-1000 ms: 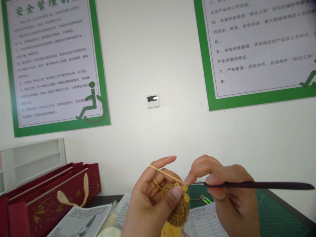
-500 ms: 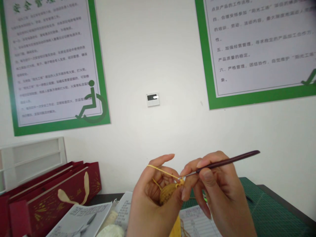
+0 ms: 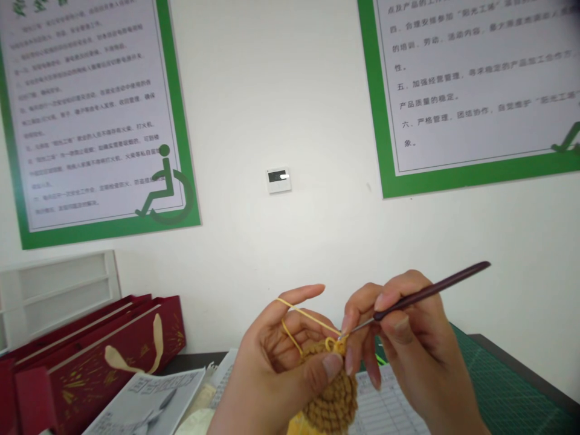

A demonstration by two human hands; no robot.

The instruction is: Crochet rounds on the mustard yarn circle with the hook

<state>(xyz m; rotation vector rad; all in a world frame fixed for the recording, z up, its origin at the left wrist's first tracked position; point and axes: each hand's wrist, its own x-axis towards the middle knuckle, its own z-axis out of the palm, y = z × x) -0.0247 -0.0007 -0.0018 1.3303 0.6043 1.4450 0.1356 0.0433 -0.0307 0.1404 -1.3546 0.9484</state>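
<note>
Okay, from the head camera: the left hand (image 3: 274,368) is clamped on a round, mustard-brown crocheted piece (image 3: 333,402), thumb pressed on its front near the top. A thin yellow strand of yarn (image 3: 310,315) passes over the raised index finger and runs down to yellow loops at the piece's top edge. The right hand (image 3: 410,347) has a slim crochet hook with a dark purple handle and metal shaft (image 3: 435,291) pinched in its fingers, handle sloping up to the right, tip at those loops. Hands are close together; can't tell if the right fingertips touch the piece. It's held up over the black worktop (image 3: 194,362), near a green gridded cutting mat (image 3: 507,386) and a printed white sheet (image 3: 385,402).
</note>
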